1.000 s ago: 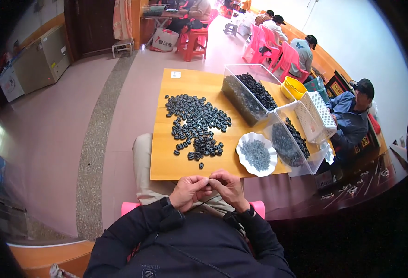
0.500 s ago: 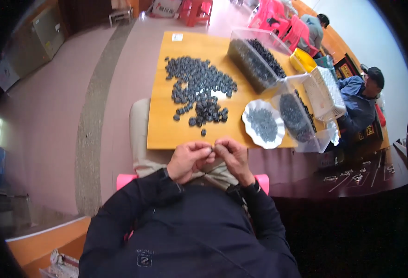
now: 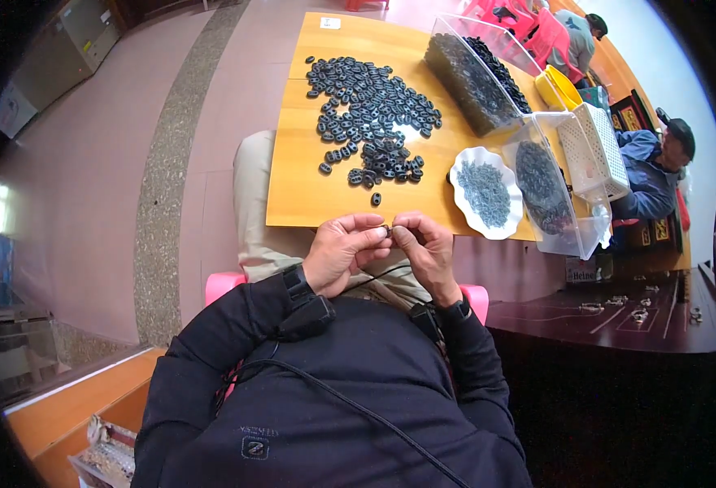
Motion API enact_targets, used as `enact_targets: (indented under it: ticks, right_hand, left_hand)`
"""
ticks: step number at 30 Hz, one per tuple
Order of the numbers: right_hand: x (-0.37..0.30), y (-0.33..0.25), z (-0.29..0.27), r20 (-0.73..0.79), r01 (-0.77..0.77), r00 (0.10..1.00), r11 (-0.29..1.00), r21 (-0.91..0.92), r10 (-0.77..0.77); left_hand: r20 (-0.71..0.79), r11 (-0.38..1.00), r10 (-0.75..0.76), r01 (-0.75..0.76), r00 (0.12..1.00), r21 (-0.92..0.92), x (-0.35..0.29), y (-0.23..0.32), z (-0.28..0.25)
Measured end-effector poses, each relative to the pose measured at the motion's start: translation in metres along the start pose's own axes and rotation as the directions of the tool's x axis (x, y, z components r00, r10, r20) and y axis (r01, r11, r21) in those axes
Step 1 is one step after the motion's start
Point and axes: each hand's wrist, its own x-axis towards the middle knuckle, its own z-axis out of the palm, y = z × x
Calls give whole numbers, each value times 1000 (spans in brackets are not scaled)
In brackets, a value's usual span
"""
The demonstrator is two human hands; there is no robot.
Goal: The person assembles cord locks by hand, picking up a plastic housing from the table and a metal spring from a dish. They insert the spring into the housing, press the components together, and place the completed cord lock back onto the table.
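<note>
At the centre of the frame, the left hand [image 3: 343, 254] and right hand [image 3: 424, 250] met fingertip to fingertip, each grip pinched on a tiny dark part [image 3: 389, 232] just below the wooden counter's [image 3: 309, 191] near edge. Above lay a heap of dark rings [image 3: 370, 110]; to its right, a white scalloped dish [image 3: 485, 193] and clear bins [image 3: 472, 73].

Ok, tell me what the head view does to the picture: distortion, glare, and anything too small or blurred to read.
Head view: fisheye bends the wooden table edges and darkens the corners to a black rim. Window glare washes the floor at far left and gleams on the clear plastic bins. The left hand and right hand are sharp, but the piece pinched between their fingertips is too small to make out.
</note>
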Motion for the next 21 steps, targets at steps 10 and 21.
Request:
enact_targets:
  ticks: [10,21]
  right_hand:
    - [0,2,1,-25,-31,999,999,-16,31]
    - [0,-1,0,34,9,999,992,-124,-5]
  left_hand:
    - [-2,1000,-25,25,1000,-10,1,0,-2]
    - [-26,1000,-29,29,999,5,2,-1,-3]
